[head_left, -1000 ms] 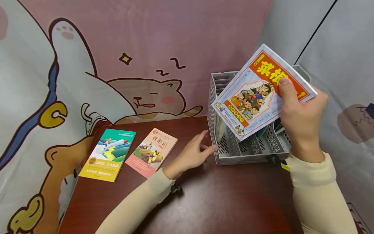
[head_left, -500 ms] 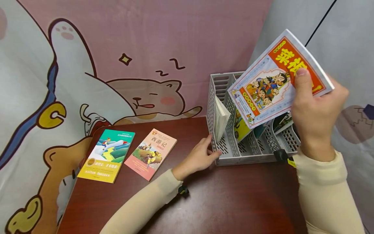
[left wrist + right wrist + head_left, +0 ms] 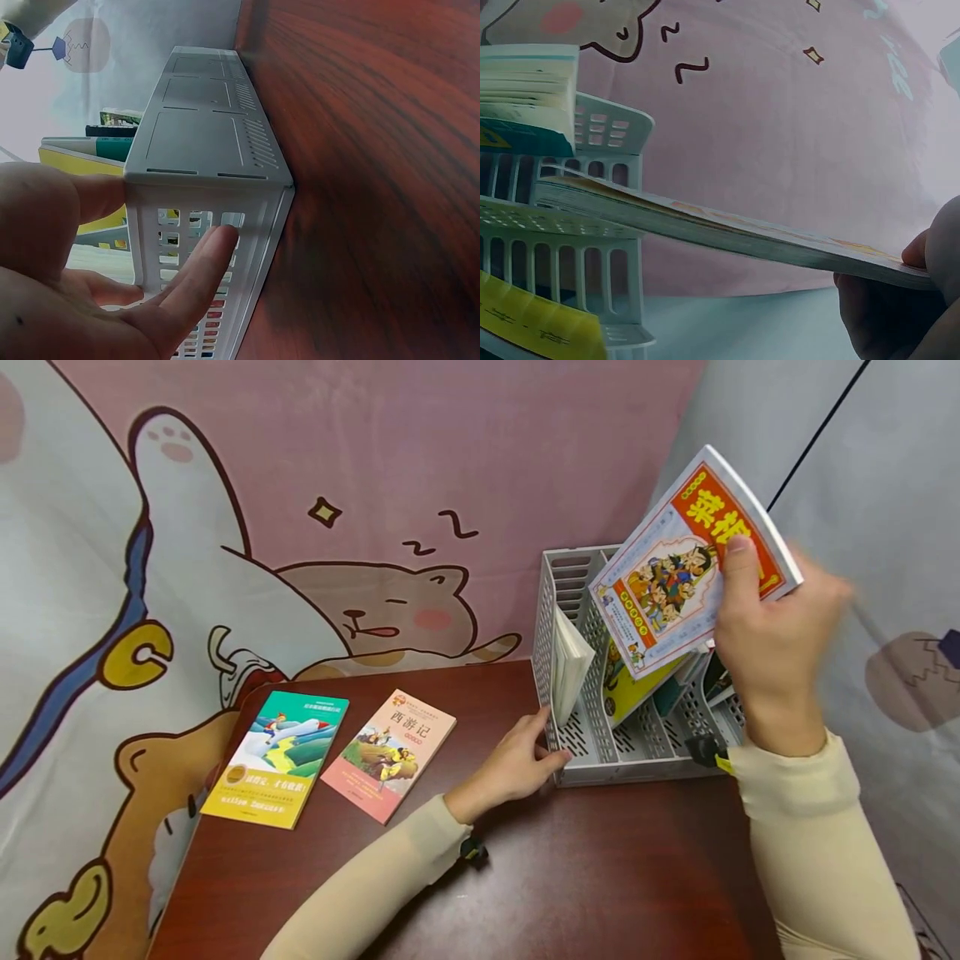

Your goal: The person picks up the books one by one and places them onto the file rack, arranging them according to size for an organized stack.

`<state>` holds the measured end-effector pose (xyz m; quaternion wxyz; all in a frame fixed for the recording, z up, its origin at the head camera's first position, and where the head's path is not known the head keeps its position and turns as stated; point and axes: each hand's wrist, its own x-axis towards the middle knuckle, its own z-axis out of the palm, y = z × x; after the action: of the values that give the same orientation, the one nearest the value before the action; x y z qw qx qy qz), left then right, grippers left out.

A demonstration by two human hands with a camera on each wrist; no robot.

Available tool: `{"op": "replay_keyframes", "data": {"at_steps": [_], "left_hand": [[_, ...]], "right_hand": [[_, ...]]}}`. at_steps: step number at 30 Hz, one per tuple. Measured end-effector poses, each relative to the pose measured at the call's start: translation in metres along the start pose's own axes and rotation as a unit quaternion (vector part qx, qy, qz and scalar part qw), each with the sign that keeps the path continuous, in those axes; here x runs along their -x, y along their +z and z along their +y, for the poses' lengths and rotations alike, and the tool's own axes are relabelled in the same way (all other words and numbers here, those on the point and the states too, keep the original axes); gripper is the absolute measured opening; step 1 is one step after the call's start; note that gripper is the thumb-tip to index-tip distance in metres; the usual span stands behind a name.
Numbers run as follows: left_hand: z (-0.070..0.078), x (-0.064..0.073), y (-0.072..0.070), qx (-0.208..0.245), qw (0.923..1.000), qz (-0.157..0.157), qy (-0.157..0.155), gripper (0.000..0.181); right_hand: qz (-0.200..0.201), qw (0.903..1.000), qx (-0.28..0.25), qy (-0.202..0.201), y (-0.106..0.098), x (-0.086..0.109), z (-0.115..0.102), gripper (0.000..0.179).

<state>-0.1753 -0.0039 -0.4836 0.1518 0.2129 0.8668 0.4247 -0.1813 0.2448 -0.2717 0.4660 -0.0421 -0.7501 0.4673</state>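
My right hand (image 3: 776,635) pinches a white picture book (image 3: 671,581) with a red title band, thumb on its cover. It is held tilted above the grey divided file rack (image 3: 637,770). In the right wrist view the book (image 3: 727,236) shows edge-on, its far corner between two rack dividers. My left hand (image 3: 510,764) grips the rack's near left corner. From the left wrist, the thumb (image 3: 101,196) sits at the front edge and another finger lies along the slotted side wall (image 3: 259,217). A pale book (image 3: 570,668) and a yellow book (image 3: 630,685) stand in separate compartments.
On the table (image 3: 517,877), left of the rack, lie a green and yellow book (image 3: 277,756) and a pink book (image 3: 390,752). A cartoon-printed pink cloth (image 3: 405,460) hangs behind. More books (image 3: 112,139) stand further right in the rack.
The white book first went up and right, then came back left and slightly down over the rack. My left hand moved right onto the rack's corner and now stays there.
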Motion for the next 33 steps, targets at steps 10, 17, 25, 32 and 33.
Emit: {"op": "replay_keyframes", "data": {"at_steps": [10,17,25,32,33], "left_hand": [[0.001,0.000,-0.001,-0.002,1.0000,-0.002,0.001,0.089],[0.001,-0.001,-0.001,-0.002,1.0000,-0.004,-0.003,0.089],[0.001,-0.001,-0.003,0.000,1.0000,-0.004,-0.004,0.089],[0.003,0.001,-0.004,-0.001,1.0000,-0.005,-0.002,0.088],[0.003,0.001,-0.004,-0.001,1.0000,-0.005,-0.002,0.088]], "right_hand": [[-0.055,0.9959,0.059,-0.040,0.021,0.006,0.020,0.038],[-0.096,0.9870,0.098,-0.084,0.037,0.015,0.034,0.044],[-0.129,0.9748,0.132,-0.125,0.058,0.033,0.049,0.050],[-0.160,0.9716,0.132,-0.115,0.074,0.049,0.064,0.048],[-0.162,0.9716,0.130,-0.113,0.076,0.051,0.066,0.047]]}}
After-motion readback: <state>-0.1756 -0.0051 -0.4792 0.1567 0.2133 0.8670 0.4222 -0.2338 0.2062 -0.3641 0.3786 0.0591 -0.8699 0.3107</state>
